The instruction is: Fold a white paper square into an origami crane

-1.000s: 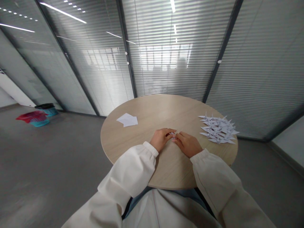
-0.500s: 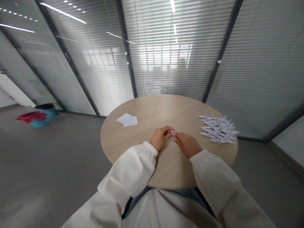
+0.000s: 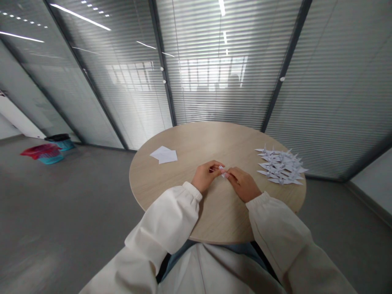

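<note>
Holding: left hand and right hand pinch a small folded paper between them.
Paper's place: mid-desk.
Around: cranes at 3 o'clock, sheets at 10 o'clock.

Pale lilac-white paper cranes, light wood-grain tabletop, cream sleeves, grey floor, striped grey blinds

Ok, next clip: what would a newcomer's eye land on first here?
The heap of white folded paper cranes stands out first, on the right of the round light-wood table. In front of the person, the left hand and right hand pinch a small white folded paper piece between their fingers. Loose white paper sheets lie left on the table, and a teal basket draped in red sits on the grey floor at far left.
</note>
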The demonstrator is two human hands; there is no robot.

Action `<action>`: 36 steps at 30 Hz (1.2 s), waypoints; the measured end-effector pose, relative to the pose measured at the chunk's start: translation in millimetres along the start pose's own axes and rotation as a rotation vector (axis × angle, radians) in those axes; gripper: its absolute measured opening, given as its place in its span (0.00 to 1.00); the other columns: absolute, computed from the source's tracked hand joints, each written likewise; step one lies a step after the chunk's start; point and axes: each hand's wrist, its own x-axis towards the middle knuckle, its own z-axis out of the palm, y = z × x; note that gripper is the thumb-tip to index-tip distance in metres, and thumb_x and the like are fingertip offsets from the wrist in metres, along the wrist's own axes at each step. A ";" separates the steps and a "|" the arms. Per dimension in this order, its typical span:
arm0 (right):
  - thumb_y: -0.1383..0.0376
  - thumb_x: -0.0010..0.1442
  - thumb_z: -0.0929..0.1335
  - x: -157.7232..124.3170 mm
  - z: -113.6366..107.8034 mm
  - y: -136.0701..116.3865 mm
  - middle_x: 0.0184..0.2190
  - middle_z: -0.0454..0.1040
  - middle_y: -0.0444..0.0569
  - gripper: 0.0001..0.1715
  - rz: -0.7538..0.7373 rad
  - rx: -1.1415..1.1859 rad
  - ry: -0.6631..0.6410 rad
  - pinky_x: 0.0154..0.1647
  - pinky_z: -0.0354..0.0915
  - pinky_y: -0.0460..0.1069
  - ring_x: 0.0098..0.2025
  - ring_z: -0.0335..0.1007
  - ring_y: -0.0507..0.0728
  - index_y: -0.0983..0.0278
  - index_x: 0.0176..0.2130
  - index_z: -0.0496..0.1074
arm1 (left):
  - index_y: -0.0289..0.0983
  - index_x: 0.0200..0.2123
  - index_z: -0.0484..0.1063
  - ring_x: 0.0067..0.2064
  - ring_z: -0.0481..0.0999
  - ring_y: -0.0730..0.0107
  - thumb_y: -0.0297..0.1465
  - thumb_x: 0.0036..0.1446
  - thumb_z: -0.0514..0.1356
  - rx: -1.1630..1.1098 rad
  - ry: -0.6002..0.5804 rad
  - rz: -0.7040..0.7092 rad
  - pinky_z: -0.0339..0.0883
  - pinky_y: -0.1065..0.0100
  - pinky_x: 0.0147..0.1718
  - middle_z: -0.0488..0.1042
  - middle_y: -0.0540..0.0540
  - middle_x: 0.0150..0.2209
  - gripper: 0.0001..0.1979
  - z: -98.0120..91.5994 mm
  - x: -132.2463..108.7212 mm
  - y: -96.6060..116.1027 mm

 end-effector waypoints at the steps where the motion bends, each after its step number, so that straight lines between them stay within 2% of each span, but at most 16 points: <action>1: 0.63 0.64 0.58 0.1 -0.9 -0.4 0.30 0.68 0.47 0.11 0.000 0.010 0.013 0.37 0.59 0.47 0.34 0.66 0.54 0.62 0.33 0.65 | 0.33 0.35 0.74 0.32 0.72 0.72 0.38 0.49 0.61 -0.012 -0.006 -0.001 0.63 0.72 0.33 0.74 0.46 0.30 0.15 0.0 0.1 0.2; 9: 0.63 0.63 0.59 0.2 -7.1 -5.6 0.29 0.65 0.46 0.11 0.015 -0.001 0.055 0.36 0.58 0.46 0.32 0.64 0.53 0.62 0.32 0.66 | 0.33 0.32 0.74 0.32 0.72 0.71 0.39 0.48 0.61 -0.032 -0.012 -0.003 0.62 0.71 0.33 0.75 0.46 0.29 0.14 -0.8 -0.3 4.1; 18: 0.64 0.63 0.59 0.1 -8.6 -6.8 0.29 0.64 0.46 0.10 0.015 0.000 0.045 0.36 0.58 0.46 0.33 0.64 0.53 0.62 0.31 0.66 | 0.33 0.28 0.75 0.35 0.72 0.69 0.40 0.46 0.62 -0.003 0.066 -0.017 0.63 0.69 0.35 0.75 0.44 0.31 0.14 -1.7 -0.3 6.2; 30: 0.63 0.63 0.58 0.2 -9.6 -10.9 0.31 0.66 0.48 0.11 -0.013 0.049 0.062 0.37 0.60 0.47 0.34 0.64 0.54 0.61 0.34 0.66 | 0.34 0.28 0.75 0.37 0.72 0.68 0.41 0.48 0.61 -0.007 0.016 -0.004 0.63 0.68 0.36 0.75 0.44 0.33 0.14 -1.5 -0.5 5.6; 36: 0.64 0.63 0.57 1.4 -9.7 -10.1 0.30 0.65 0.47 0.12 -0.041 0.070 0.042 0.38 0.59 0.47 0.34 0.63 0.54 0.62 0.31 0.64 | 0.33 0.27 0.74 0.32 0.70 0.72 0.40 0.49 0.60 -0.033 0.019 -0.003 0.63 0.70 0.32 0.74 0.44 0.31 0.14 -0.9 -0.9 5.1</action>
